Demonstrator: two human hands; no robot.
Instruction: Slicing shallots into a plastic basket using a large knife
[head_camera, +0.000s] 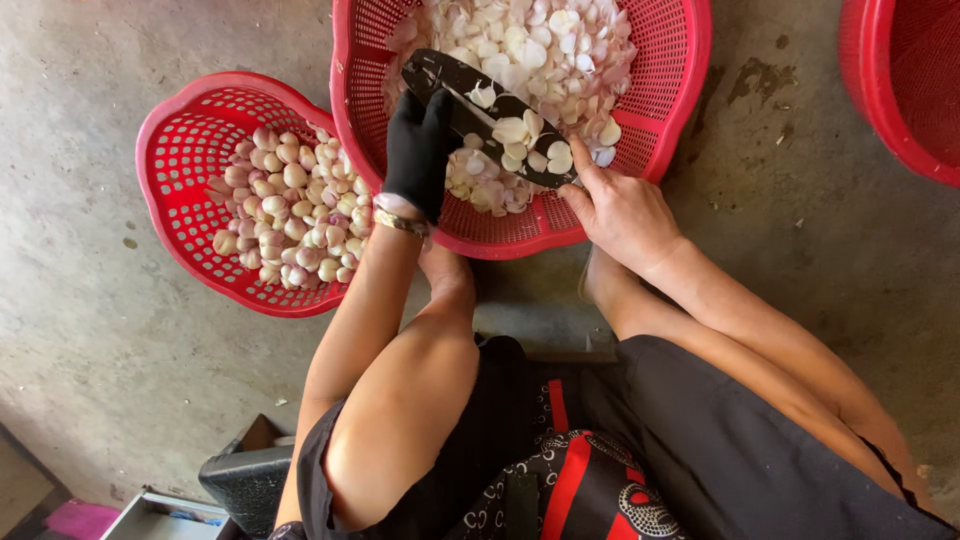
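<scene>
Black glove (418, 150), gold bracelet (399, 222), black-red patterned shorts (600, 470).

Floor (120, 370): bare grey concrete, rough, with dark stains and small pits, most marked at my upper right. Three red plastic baskets rest directly on it. Small basket (185, 150) on my left, lobed rim, holding unpeeled garlic cloves. Large basket (670, 60) at centre top, just beside the small one, their rims touching or nearly so; I cannot tell which. Third basket (900, 90) at the right edge, only partly in view, well apart. A dark seat or crate (245, 480) stands on the floor at lower left.
</scene>
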